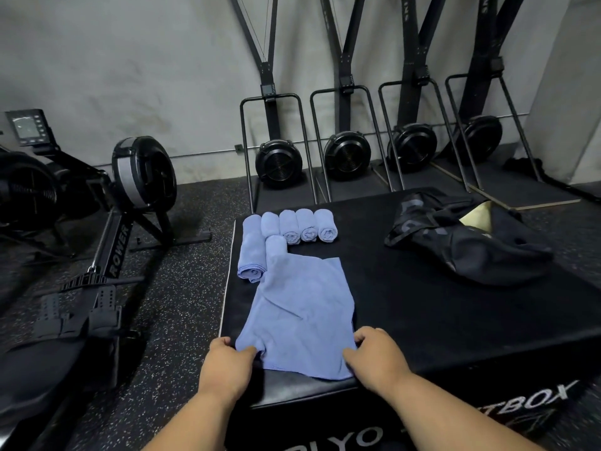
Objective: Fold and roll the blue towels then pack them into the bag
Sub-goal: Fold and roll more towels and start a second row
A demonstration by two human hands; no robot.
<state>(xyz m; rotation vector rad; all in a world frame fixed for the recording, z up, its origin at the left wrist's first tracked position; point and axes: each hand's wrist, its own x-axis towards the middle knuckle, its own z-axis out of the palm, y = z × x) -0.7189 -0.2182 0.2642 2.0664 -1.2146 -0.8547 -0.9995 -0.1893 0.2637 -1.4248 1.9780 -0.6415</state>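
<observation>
both hands, left [227, 356] and right [377, 351], pinch the near corners of the flat towel [302, 307] at lower centre of the box [439, 320], likely starting a fold; rolls [286, 227] wait above, bag [461, 242] upper right.

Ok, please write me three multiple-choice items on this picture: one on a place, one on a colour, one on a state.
1. Where does the bag lie?
A. on the floor
B. on the box, at the far right
C. on the rowing machine

2. What colour are the towels?
A. blue
B. white
C. red

3. How is the towel at the hands?
A. rolled up
B. inside the bag
C. spread flat

Answers:
1 B: the bag lies on the box.
2 A: the rolled towels are all blue.
3 C: the flat towel lies spread out, with the left hand and right hand gripping its near edge.
</observation>
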